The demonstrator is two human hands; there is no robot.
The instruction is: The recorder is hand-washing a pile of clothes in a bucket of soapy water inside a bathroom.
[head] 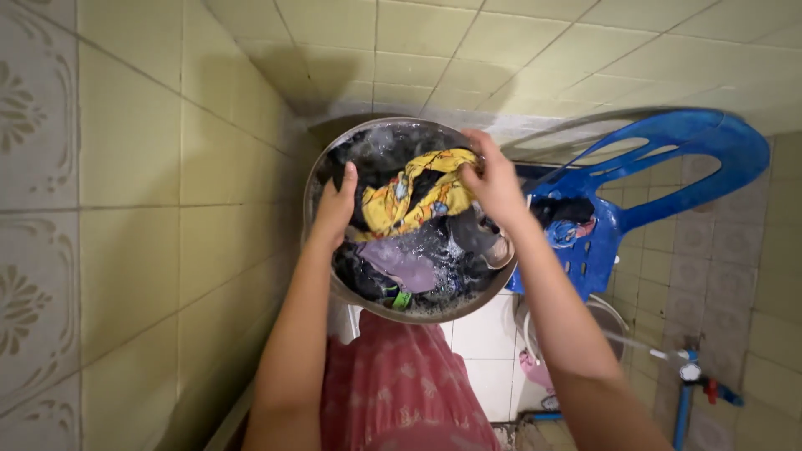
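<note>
A round metal basin [322, 171] full of soapy water and wet clothes sits in front of me. A yellow patterned garment [409, 200] lies on top of dark clothes, with a lilac piece [407, 260] below it. My left hand [336, 207] grips the dark cloth at the basin's left side. My right hand [493, 179] pinches the yellow garment at its upper right end.
A blue plastic chair [668, 159] with clothes on its seat stands to the right. Pale yellow tiled walls close in on the left and behind. A white bucket [614, 321] and a blue water pipe with a tap [689, 376] are at lower right. My pink skirt [401, 384] is below.
</note>
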